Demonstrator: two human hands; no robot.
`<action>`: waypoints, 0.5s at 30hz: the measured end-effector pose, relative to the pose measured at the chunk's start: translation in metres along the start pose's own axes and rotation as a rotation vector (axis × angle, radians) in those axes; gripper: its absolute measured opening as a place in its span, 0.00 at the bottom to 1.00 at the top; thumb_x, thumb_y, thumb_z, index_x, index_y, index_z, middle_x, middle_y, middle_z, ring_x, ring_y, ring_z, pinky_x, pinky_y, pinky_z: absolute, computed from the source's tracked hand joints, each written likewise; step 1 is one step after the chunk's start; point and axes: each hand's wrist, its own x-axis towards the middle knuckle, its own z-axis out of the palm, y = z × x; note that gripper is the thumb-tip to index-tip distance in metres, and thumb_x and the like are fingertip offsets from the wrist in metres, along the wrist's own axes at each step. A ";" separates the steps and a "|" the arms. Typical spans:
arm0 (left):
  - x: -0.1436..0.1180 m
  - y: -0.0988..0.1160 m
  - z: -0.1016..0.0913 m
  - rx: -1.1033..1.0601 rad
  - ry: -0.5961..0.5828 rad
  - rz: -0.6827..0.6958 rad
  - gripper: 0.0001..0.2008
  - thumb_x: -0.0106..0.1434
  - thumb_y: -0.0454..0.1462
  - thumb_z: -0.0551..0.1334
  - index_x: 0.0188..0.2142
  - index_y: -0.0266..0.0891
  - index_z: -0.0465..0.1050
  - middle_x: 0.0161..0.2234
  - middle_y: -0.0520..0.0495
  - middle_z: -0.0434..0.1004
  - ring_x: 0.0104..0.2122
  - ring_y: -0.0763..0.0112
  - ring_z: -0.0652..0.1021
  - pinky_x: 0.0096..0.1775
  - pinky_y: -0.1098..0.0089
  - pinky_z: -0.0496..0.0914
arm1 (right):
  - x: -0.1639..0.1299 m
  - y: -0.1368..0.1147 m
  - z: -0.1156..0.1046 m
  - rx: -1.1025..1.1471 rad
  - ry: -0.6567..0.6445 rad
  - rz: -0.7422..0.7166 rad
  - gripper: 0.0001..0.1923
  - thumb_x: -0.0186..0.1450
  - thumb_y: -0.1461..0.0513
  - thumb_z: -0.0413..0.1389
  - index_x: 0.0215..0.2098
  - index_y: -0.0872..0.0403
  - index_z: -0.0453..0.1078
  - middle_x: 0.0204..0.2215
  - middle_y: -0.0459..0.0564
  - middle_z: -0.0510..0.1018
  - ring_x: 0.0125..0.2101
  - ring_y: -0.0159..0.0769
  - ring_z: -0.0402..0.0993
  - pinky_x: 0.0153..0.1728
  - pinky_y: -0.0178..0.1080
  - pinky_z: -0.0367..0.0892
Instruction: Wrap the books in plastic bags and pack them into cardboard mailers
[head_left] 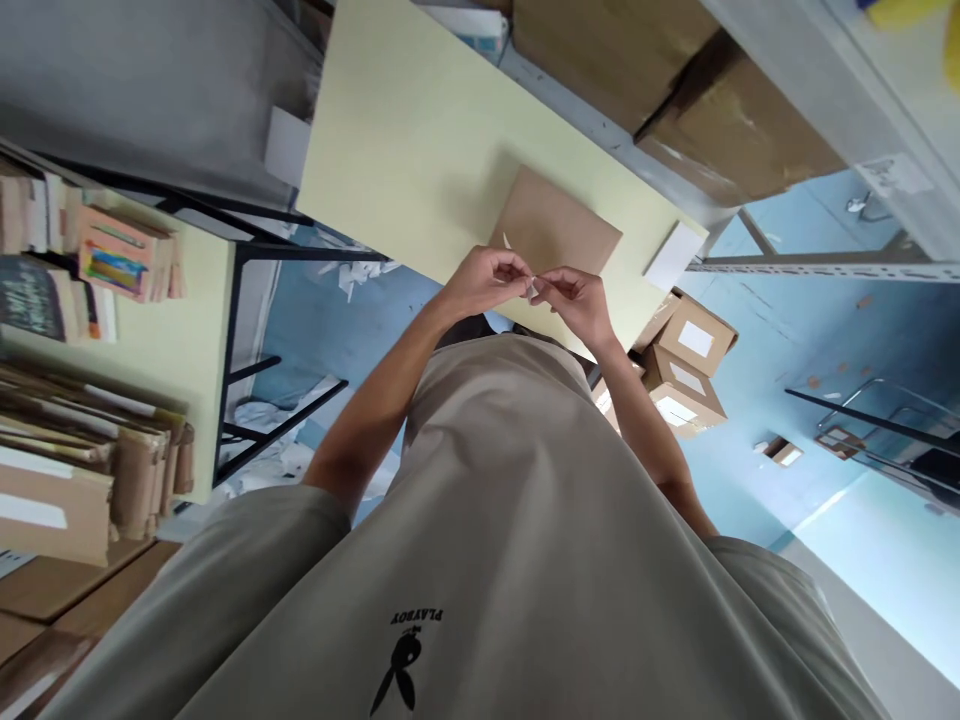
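Observation:
My left hand (489, 278) and my right hand (576, 300) meet at the near edge of the pale yellow table (397, 130). Their fingertips pinch a small whitish scrap (533, 289), too small to identify surely. Both hands are closed, thumbs against fingers. Just beyond them a flat brown cardboard mailer (555, 215) lies on the tabletop. A thin pale sliver (507, 241) shows at its left edge, near my left knuckles. My hands cover part of the near side of the mailer.
A white box (675, 255) sits at the table's right end. Large brown cartons (739, 120) stand along the far side. Left, another table holds books (124, 255) and a row of cardboard mailers (56, 490). Open cartons (686, 370) are on the blue floor at right.

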 end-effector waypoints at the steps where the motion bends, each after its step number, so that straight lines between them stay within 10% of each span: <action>1: -0.003 -0.004 -0.010 -0.008 0.011 0.004 0.10 0.66 0.42 0.77 0.36 0.39 0.84 0.34 0.46 0.89 0.37 0.63 0.89 0.47 0.63 0.84 | 0.007 -0.002 0.009 0.002 -0.014 0.008 0.31 0.68 0.32 0.71 0.40 0.49 0.81 0.38 0.52 0.91 0.41 0.44 0.91 0.40 0.43 0.86; 8: -0.024 -0.050 -0.106 -0.019 0.184 0.003 0.06 0.66 0.38 0.75 0.34 0.40 0.82 0.31 0.49 0.86 0.32 0.68 0.87 0.40 0.67 0.80 | 0.063 -0.019 0.091 -0.012 -0.020 0.047 0.29 0.63 0.34 0.75 0.36 0.47 0.78 0.33 0.47 0.88 0.38 0.41 0.90 0.32 0.38 0.80; 15: -0.023 -0.103 -0.272 0.033 0.605 -0.184 0.08 0.64 0.33 0.72 0.30 0.41 0.77 0.24 0.52 0.80 0.26 0.71 0.80 0.37 0.68 0.80 | 0.083 -0.050 0.134 -0.013 0.068 0.095 0.24 0.64 0.39 0.76 0.36 0.47 0.78 0.32 0.46 0.86 0.39 0.43 0.91 0.37 0.40 0.81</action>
